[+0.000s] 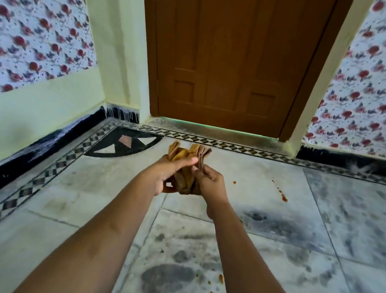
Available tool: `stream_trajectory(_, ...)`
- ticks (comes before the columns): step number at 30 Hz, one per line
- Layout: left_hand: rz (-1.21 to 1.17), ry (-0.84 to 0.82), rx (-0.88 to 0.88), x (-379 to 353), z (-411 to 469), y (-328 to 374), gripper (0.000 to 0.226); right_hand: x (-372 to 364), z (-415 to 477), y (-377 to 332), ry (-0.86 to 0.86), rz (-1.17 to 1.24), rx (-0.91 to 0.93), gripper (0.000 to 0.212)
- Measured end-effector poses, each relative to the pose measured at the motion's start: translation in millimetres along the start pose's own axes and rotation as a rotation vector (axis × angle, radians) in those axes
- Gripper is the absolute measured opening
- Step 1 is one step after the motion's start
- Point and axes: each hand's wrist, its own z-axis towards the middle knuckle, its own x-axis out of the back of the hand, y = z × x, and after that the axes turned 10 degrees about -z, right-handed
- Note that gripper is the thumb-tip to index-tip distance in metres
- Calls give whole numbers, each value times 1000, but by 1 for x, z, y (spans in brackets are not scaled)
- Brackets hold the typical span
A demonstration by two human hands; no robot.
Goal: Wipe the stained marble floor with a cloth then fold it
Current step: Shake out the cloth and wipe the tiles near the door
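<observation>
The cloth (185,167), brown with a yellow-orange stain across its middle, sits bunched between both hands, held up above the floor (95,197). Its folded edges stick out past the fingertips, toward the door (230,52). The left hand (170,175) wraps over the cloth from the left side, thumb pressed along the top of the bundle. The right hand (209,182) closes on it from the right, fingers curled and pinching the brown layers. The two hands nearly touch, with only the cloth between them, and both bare forearms reach forward from the lower edge of the view.

Right of the right hand, a trail of orange drops (279,192) runs diagonally over the marble, and one small orange speck (234,182) lies just beside that hand. Nearer the person, below and between the forearms, more orange spots (215,286) lie on a grey-mottled tile. Left of the left hand, a black quarter-circle inlay (122,146) fills the floor corner, and a checkered border (32,186) follows the walls. Beyond the hands stands the closed brown door, with flowered wallpaper (30,24) on either side.
</observation>
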Motion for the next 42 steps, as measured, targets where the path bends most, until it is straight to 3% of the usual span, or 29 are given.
stream_trajectory(5, 117, -116, -55, -2, 0, -7, 92, 19, 9, 13, -103, 328, -151, 30)
stream_trajectory(8, 277, -138, -70, -11, 7, 0, 80, 32, 14, 17, -98, 404, -200, 20)
stream_trajectory(11, 259, -62, -99, -21, 18, 3, 62, 41, 17, 17, -57, 392, -231, 13)
stream_trajectory(16, 199, 35, -132, -37, 29, 0, 19, 40, 18, 16, 19, 274, -238, 30)
stream_trajectory(19, 135, 92, -122, -39, 29, -6, 19, 41, 19, 10, 66, 213, -238, 35)
stream_trajectory(22, 134, -77, -116, -39, 27, -6, 38, 44, 20, 8, 93, 104, -198, 29)
stream_trajectory(25, 193, -159, -134, -40, 26, -4, 28, 48, 18, 8, 85, 123, -239, 30)
stream_trajectory(31, 136, 89, -23, -13, 34, -3, 9, 73, 16, 7, 140, 186, -395, 39)
stream_trajectory(35, 92, 180, 47, 14, 46, -8, 24, 85, 9, 7, 182, 324, -388, 34)
stream_trajectory(38, 318, 332, 9, 29, 50, -24, 41, 90, 7, 2, 151, 481, -319, 37)
stream_trajectory(40, 314, 207, -70, 28, 48, -29, 47, 86, 6, -6, 84, 438, -290, 37)
stream_trajectory(42, 251, -71, -173, 18, 38, -18, 51, 77, 4, -16, -7, 279, -275, 31)
